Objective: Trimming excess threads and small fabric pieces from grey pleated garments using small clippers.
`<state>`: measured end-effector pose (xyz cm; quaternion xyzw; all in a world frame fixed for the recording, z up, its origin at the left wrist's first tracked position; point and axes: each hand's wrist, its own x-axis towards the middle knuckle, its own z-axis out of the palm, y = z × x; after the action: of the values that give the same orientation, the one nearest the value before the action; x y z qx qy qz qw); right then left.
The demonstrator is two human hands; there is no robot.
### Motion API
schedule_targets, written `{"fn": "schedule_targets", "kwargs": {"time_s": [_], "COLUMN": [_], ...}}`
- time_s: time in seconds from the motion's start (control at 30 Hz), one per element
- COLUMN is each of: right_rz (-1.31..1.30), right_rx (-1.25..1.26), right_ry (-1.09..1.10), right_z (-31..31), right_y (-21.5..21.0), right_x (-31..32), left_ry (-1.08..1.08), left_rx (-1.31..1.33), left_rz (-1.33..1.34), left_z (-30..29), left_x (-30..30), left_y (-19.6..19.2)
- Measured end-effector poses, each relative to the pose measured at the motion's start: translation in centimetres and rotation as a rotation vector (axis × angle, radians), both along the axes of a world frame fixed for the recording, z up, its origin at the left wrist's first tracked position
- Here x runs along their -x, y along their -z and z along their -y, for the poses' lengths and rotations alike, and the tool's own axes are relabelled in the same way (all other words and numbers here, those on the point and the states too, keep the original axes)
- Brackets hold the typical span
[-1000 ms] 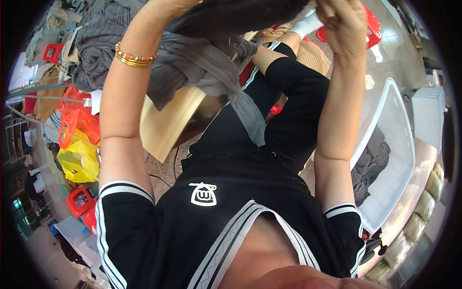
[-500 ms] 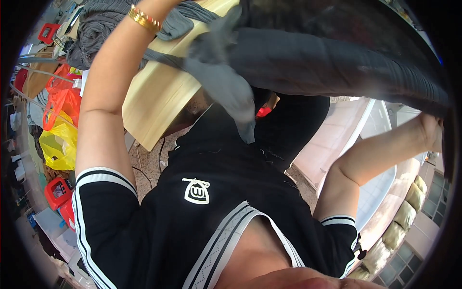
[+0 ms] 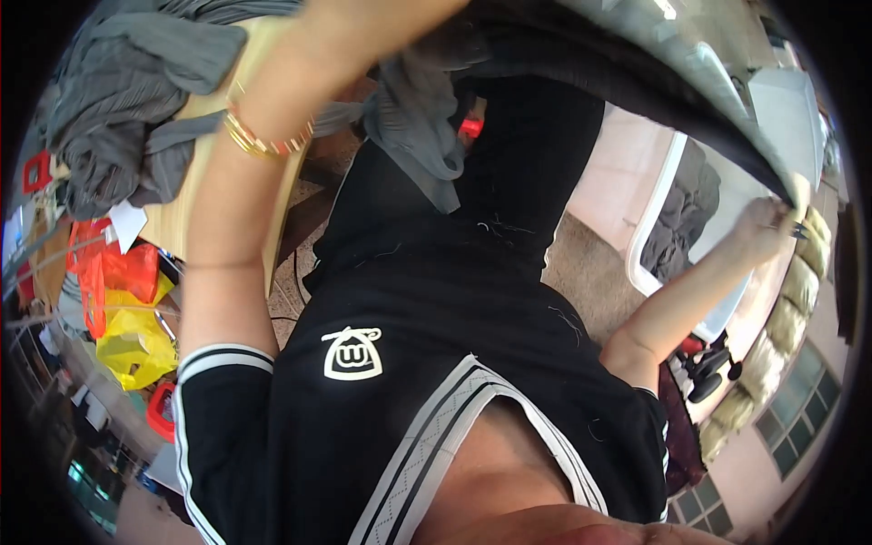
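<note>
A dark grey, finely creased piece of cloth (image 3: 590, 68), perhaps a garment, stretches in an arc across the top of the view. At its far right end my right hand (image 3: 767, 227) is closed on the cloth's edge, arm reaching out to the side. My left hand (image 3: 381, 32), with gold bracelets at the wrist, is raised at the top edge beside the cloth. It is blurred and its fingers are cut off, so its grip cannot be made out. A loose grey strip of cloth (image 3: 413, 127) dangles below it over my lap.
Left of my lap, a pale wooden tabletop (image 3: 204, 136) bears a heap of grey cloth (image 3: 127, 91). Red (image 3: 127, 263) and yellow plastic bags (image 3: 136, 341) lie beyond my left arm. At right, a white-rimmed tub (image 3: 645, 241) holds dark cloth (image 3: 686, 213).
The cloth has swung upward and narrowed to a slanting band. My left hand has come down into view, and the view has shifted, showing more of the tub.
</note>
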<state>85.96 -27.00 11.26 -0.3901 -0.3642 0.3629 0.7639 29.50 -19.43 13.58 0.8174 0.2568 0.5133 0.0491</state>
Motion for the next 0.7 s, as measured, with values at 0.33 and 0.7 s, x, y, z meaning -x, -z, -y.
{"fn": "schedule_targets", "kwargs": {"time_s": [0.33,0.7], "right_rz": [0.175,0.366], "right_rx": [0.613,0.486], "right_ry": [0.305,0.032], "right_z": [7.6,3.5], "right_y": [15.8,11.5], "right_x": [6.0,18.7], "left_ry": [-0.093,0.034], "left_rx": [0.488,1.232], "left_rz": [0.065,0.614], "left_z": [6.3,9.6], "left_x": [-2.4,-1.7], "left_y": [15.7,14.8]}}
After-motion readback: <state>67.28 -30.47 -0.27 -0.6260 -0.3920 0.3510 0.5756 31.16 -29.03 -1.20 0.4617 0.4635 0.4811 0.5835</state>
